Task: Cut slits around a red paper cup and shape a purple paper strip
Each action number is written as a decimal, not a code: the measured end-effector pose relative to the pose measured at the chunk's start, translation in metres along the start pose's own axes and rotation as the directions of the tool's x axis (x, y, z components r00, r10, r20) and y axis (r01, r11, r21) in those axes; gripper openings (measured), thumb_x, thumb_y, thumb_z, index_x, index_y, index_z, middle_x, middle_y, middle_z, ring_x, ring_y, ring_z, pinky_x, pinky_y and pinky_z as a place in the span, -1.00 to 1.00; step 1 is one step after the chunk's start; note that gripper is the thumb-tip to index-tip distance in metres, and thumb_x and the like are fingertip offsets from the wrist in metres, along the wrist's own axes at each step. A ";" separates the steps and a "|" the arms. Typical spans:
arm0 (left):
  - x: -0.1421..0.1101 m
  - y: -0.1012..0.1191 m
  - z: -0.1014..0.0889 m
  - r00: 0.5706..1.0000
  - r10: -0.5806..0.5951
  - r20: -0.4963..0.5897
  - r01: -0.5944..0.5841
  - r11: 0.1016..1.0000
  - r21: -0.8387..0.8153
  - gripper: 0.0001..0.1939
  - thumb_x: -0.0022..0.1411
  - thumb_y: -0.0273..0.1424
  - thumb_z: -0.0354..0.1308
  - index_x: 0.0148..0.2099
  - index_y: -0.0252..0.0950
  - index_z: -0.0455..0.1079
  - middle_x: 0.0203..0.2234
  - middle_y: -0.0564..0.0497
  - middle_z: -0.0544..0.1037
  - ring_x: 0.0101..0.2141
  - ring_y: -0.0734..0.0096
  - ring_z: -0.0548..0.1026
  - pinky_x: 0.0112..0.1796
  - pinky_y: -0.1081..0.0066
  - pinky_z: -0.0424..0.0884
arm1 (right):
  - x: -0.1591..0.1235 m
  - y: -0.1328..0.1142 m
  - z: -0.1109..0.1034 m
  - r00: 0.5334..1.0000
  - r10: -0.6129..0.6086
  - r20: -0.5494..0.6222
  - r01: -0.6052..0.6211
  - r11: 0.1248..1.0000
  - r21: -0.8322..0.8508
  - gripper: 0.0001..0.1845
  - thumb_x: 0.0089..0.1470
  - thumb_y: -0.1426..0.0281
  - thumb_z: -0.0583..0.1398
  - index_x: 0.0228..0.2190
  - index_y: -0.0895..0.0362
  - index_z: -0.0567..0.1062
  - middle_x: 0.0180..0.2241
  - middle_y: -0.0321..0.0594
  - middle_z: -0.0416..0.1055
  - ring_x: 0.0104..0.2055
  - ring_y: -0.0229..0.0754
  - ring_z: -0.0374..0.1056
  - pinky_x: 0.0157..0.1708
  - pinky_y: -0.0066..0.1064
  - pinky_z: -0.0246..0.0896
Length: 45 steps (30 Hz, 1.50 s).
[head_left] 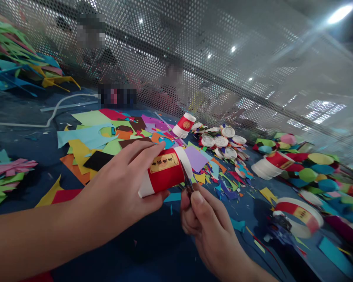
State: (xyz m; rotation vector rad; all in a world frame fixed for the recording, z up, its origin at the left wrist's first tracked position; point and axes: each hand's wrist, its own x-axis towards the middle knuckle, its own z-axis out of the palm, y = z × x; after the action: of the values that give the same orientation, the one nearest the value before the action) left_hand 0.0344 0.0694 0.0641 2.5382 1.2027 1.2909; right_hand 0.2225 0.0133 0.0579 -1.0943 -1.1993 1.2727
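My left hand [123, 180] is wrapped round a red and white paper cup [166, 172] with a gold label, which lies on its side above the dark blue table. In my right hand [208, 215] are dark scissors [188, 185], their handles mostly hidden by my fingers. The blades meet the cup beside its white end band [184, 160], where a slit shows between the band and the red part. Colored paper pieces [106, 133] lie under and behind the cup.
Stacked paper cups stand at the back [184, 124] and lie at right [272, 165]. White round cup bottoms [221, 141] are piled near a perforated screen [164, 51]. A cut cup ring [307, 231] sits by a dark blue tool [285, 235]. A white cable [57, 105] crosses the left.
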 end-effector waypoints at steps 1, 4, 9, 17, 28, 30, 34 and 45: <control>-0.001 0.000 0.000 1.000 0.000 -0.004 0.000 1.000 0.003 -0.40 0.25 -0.25 0.16 0.29 -0.26 0.20 0.15 -0.12 0.41 0.16 0.13 0.41 0.17 0.11 0.43 | 0.000 0.000 0.000 1.000 -0.001 0.003 0.001 1.000 -0.004 -0.48 0.20 -0.08 0.22 -0.47 0.12 0.39 -0.66 -0.52 -0.03 -0.62 -0.39 -0.14 -0.63 -0.48 -0.21; -0.002 0.001 0.000 1.000 0.005 -0.015 -0.004 1.000 0.025 -0.41 0.26 -0.26 0.15 0.30 -0.24 0.18 0.16 -0.12 0.40 0.16 0.14 0.42 0.16 0.11 0.44 | -0.001 0.000 -0.001 1.000 -0.010 0.007 0.010 1.000 -0.008 -0.50 0.22 -0.06 0.22 -0.47 0.12 0.40 -0.66 -0.52 -0.03 -0.62 -0.38 -0.15 -0.63 -0.48 -0.22; -0.002 0.000 -0.001 0.999 0.028 -0.032 -0.026 0.998 0.066 -0.40 0.26 -0.29 0.13 0.32 -0.24 0.14 0.19 -0.14 0.38 0.19 0.10 0.38 0.20 0.09 0.40 | -0.002 0.001 -0.001 1.000 -0.008 -0.005 0.008 1.000 -0.011 -0.49 0.23 -0.05 0.20 -0.48 0.11 0.39 -0.66 -0.51 -0.03 -0.62 -0.38 -0.15 -0.62 -0.46 -0.23; -0.002 -0.002 0.001 0.986 0.158 -0.045 -0.153 0.982 0.107 -0.39 0.33 -0.30 0.11 0.36 -0.24 0.06 0.17 -0.18 0.39 0.17 0.02 0.36 0.21 -0.01 0.39 | -0.003 0.001 -0.001 1.000 -0.016 -0.015 0.016 1.000 0.000 -0.50 0.22 -0.06 0.21 -0.46 0.11 0.43 -0.66 -0.50 -0.02 -0.61 -0.37 -0.12 -0.62 -0.46 -0.19; -0.003 0.001 -0.001 0.972 0.229 -0.058 -0.216 0.960 0.176 -0.38 0.37 -0.36 0.10 0.38 -0.35 0.03 0.18 -0.23 0.36 0.18 0.01 0.34 0.23 0.04 0.35 | -0.007 -0.003 0.004 0.997 -0.037 -0.065 0.038 0.999 0.019 -0.50 0.16 -0.08 0.25 -0.48 0.10 0.43 -0.67 -0.51 -0.03 -0.63 -0.37 -0.14 -0.64 -0.47 -0.19; -0.003 0.001 -0.002 0.968 0.240 -0.067 -0.225 0.957 0.184 -0.37 0.37 -0.37 0.09 0.40 -0.31 0.01 0.18 -0.21 0.37 0.18 0.01 0.34 0.23 0.04 0.36 | -0.007 -0.003 0.004 0.997 -0.038 -0.068 0.039 0.999 0.021 -0.49 0.15 -0.08 0.25 -0.49 0.10 0.43 -0.67 -0.51 -0.04 -0.63 -0.37 -0.14 -0.64 -0.47 -0.21; -0.002 0.001 -0.004 0.966 0.247 -0.075 -0.228 0.954 0.195 -0.32 0.35 -0.38 0.13 0.42 -0.25 -0.03 0.17 -0.19 0.38 0.16 -0.01 0.37 0.20 0.04 0.38 | -0.008 -0.001 0.004 0.998 -0.038 -0.055 0.039 0.999 0.011 -0.49 0.20 -0.08 0.22 -0.49 0.10 0.42 -0.68 -0.50 -0.03 -0.62 -0.36 -0.12 -0.63 -0.45 -0.19; -0.001 0.012 -0.017 1.000 0.001 -0.021 -0.005 0.986 -0.167 -0.40 0.41 0.04 -0.01 0.37 -0.05 0.09 0.28 -0.04 0.29 0.27 0.08 0.28 0.27 0.09 0.33 | -0.007 -0.006 -0.003 0.993 -0.071 -0.091 0.066 0.997 -0.050 -0.51 0.14 -0.07 0.28 -0.49 0.09 0.48 -0.59 -0.39 0.11 -0.55 -0.32 -0.07 -0.58 -0.44 -0.16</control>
State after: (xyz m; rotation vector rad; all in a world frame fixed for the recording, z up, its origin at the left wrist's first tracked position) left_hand 0.0302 0.0557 0.0790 2.4156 1.0463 1.3599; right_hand 0.2260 0.0061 0.0633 -1.1247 -1.1919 1.1344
